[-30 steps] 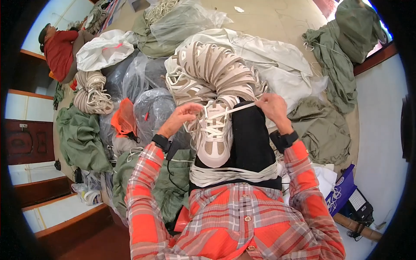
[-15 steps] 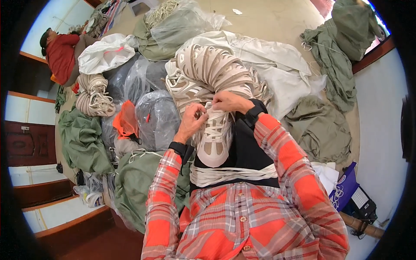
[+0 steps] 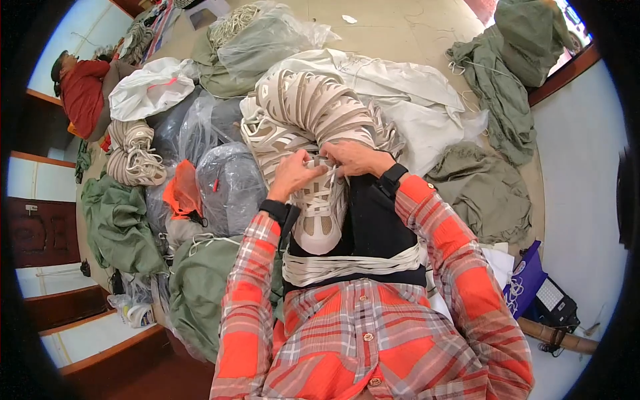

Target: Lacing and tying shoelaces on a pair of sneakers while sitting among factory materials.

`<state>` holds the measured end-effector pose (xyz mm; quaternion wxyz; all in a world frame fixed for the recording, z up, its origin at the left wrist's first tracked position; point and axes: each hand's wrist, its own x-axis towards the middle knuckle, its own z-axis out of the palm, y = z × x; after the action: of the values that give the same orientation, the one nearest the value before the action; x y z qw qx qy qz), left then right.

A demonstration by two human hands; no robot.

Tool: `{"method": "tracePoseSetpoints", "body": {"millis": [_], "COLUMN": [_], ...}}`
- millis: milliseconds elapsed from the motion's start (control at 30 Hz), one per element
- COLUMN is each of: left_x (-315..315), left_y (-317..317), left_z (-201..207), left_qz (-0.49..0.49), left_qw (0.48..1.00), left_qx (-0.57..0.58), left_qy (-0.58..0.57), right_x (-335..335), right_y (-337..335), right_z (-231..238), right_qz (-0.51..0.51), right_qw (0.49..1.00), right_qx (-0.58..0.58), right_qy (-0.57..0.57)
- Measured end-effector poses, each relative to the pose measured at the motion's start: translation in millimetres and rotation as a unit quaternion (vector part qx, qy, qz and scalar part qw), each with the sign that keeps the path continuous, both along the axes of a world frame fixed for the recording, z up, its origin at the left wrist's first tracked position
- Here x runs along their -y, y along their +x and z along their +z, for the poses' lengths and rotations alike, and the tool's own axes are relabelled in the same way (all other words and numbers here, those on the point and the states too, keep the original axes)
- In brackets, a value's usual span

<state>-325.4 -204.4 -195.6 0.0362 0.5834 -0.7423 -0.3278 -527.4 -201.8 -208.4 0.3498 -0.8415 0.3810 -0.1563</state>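
A beige shoe (image 3: 319, 213) lies toe-down on the person's lap, against a black cloth (image 3: 373, 223). The left hand (image 3: 293, 175) and right hand (image 3: 357, 158) meet at its upper end, fingers pinched on the shoe's white laces (image 3: 320, 163). Just beyond the hands sits a stack of matching shoes (image 3: 313, 110), with grey plastic bags (image 3: 227, 180) to the left.

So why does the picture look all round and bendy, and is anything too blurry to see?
Head view: a fisheye lens leaves a black ring around the picture and bends the brown wooden ledge. Soft, even light with no glare. Both hands and the beige laced shoe look sharp; far edges look squashed.
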Motion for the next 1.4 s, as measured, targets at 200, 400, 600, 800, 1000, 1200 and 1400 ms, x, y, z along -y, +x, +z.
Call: {"method": "tracePoseSetpoints", "body": {"millis": [200,400,600,800,1000,1200,1400], "left_x": [8.7,1.9,-1.2,-15.2,-14.6,-15.7,-20.6], "left_y": [0.9,6.1,-22.0,-8.5,32.5,34.0,19.4], "left_z": [-1.1,0.7,16.1,-0.5,-52.0,-66.7,-59.3], "left_qz": [-0.01,-0.016,-0.008,-0.043,0.022,0.046,0.058], "left_qw": [0.993,0.989,0.975,0.985,0.97,0.968,0.951], "left_qx": [0.101,0.123,0.203,0.165,-0.221,-0.239,-0.264], "left_qy": [0.065,0.082,0.087,0.009,0.095,-0.058,-0.151], "right_x": [0.1,-3.4,-3.8,-4.3,7.2,14.8,-21.6], "right_y": [6.0,5.0,7.7,14.8,9.0,-19.5,-117.6], "right_z": [2.6,9.4,-5.8,-9.7,20.1,120.3,134.6], "right_qz": [-0.008,0.007,0.076,0.079,-0.029,0.021,-0.136], "right_qw": [1.0,0.999,0.988,0.978,0.983,0.99,0.981], "right_qx": [0.026,0.031,-0.031,0.004,0.107,-0.118,-0.136], "right_qy": [0.012,0.031,-0.133,-0.194,0.143,0.074,0.011]}}
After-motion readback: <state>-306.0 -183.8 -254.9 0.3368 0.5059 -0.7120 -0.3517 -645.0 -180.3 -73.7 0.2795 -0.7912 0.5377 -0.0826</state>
